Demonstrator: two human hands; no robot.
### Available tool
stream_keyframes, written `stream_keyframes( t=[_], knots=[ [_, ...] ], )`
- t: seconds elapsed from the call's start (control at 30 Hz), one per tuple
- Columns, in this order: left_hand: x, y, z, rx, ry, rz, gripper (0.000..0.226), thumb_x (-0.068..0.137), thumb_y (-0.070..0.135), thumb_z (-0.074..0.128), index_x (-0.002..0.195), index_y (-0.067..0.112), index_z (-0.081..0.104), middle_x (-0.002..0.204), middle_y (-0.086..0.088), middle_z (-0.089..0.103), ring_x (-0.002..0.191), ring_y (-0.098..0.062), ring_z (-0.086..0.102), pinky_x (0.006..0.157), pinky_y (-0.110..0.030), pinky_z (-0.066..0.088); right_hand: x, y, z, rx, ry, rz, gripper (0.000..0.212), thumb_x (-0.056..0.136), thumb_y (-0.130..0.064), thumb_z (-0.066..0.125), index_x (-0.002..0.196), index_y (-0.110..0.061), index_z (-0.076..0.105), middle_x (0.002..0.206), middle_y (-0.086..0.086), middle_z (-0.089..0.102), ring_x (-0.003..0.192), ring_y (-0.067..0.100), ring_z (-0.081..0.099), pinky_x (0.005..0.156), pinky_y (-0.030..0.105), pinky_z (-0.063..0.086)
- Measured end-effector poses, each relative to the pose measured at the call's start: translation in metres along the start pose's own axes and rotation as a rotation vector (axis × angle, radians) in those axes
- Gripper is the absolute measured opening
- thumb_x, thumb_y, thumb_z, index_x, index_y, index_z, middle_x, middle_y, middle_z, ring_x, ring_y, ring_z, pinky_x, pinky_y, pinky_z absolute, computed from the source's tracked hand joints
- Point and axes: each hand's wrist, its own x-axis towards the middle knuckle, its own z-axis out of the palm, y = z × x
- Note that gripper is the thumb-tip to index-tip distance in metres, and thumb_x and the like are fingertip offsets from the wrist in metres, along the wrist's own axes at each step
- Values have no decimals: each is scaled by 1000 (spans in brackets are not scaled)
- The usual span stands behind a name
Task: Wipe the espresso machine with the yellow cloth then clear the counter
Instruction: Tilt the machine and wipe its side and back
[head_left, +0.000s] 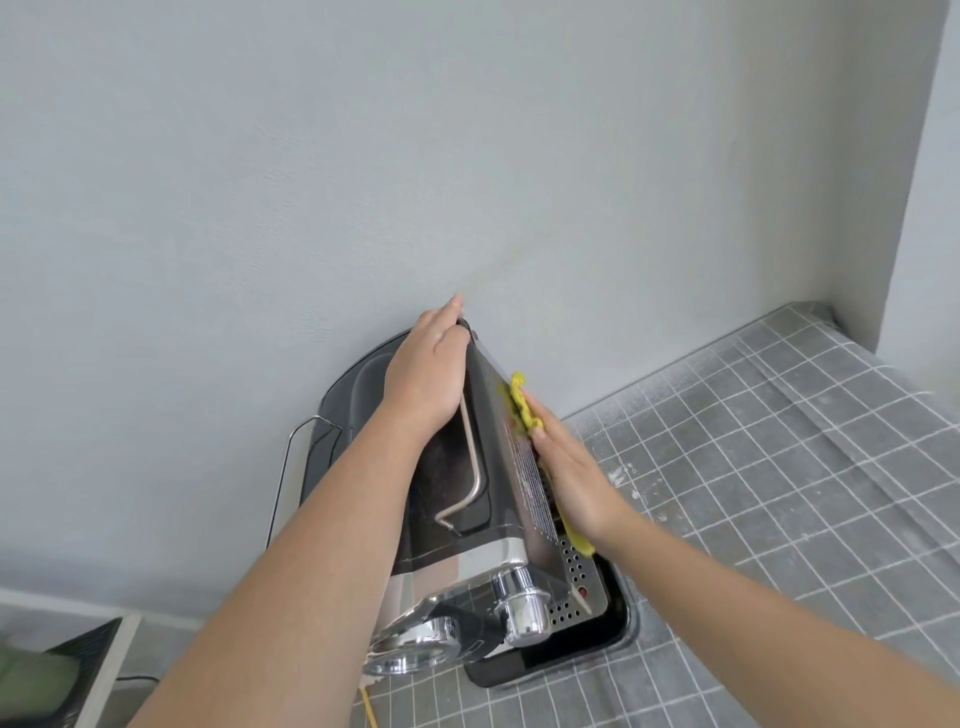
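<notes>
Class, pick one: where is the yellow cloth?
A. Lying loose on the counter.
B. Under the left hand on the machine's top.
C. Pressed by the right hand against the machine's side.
C: the right hand presses the cloth flat against the side of the machine; the left hand rests on top without it.

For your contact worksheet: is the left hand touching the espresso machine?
Touching. The head view shows the left hand lying on top of the espresso machine, no gap.
</notes>
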Motion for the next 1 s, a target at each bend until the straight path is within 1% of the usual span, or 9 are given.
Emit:
stream_keyframes(
  t=[0.2,0.4,0.53,0.57,0.67,0.73,0.8,0.9,1.0],
  knots=[
    [2,-2,1,-13,4,0,48,98,16,30,145,24,39,149,10,39,138,-6,32,116,-29,22,-49,-18,13,113,-47,-223,45,97,-33,31,142,-36,33,149,-27,27,139,-9,14,115,14,10],
    [1,0,1,-17,11,-4,47,98,16,31,143,23,41,147,9,41,138,-7,33,117,-33,22,35,-25,1,156,-98,-105,43,100,-25,33,143,-23,33,152,-11,29,140,0,22,120,35,12],
    [2,-1,1,-27,14,-3,47,98,15,31,143,23,41,147,9,42,138,-7,33,118,-32,21,24,-9,12,68,-147,-62,43,101,-27,32,142,-39,22,141,-33,22,140,-6,9,113,13,13],
    [2,-1,0,-27,10,-1,48,98,15,31,144,22,40,147,10,41,139,-6,32,118,-31,21,6,-6,13,40,-166,-86,41,101,-27,31,138,-42,20,135,-35,17,139,-6,5,112,14,15],
    [2,-2,0,-11,0,7,48,98,14,29,145,22,38,148,9,40,140,-6,30,118,-32,21,-67,-12,10,-280,-229,-350,44,99,-43,21,143,-43,16,151,-27,2,141,-2,-1,118,26,7],
    [3,-1,0,-7,-2,6,48,98,14,29,145,21,38,149,8,40,140,-6,30,118,-32,21,-89,-16,-5,-334,-196,-516,47,99,-41,21,145,-37,24,156,-17,15,145,8,10,118,29,12],
    [2,0,0,-8,3,7,48,99,14,30,145,21,38,149,7,40,140,-7,30,118,-32,21,-57,-18,-8,-364,-146,-583,46,99,-35,23,145,-32,29,156,-12,22,145,11,15,118,35,15],
    [2,0,0,-29,4,-2,47,98,15,31,144,22,39,149,7,40,140,-7,31,118,-33,20,17,-24,2,-174,-90,-377,46,99,-29,29,144,-27,30,154,-10,26,142,2,17,120,33,11],
    [2,0,0,-14,1,-12,48,98,16,30,145,24,39,149,8,40,139,-7,31,118,-33,21,56,2,-6,83,-79,-69,48,96,-38,30,144,-34,30,153,-15,27,140,-1,22,120,33,12]
  ],
)
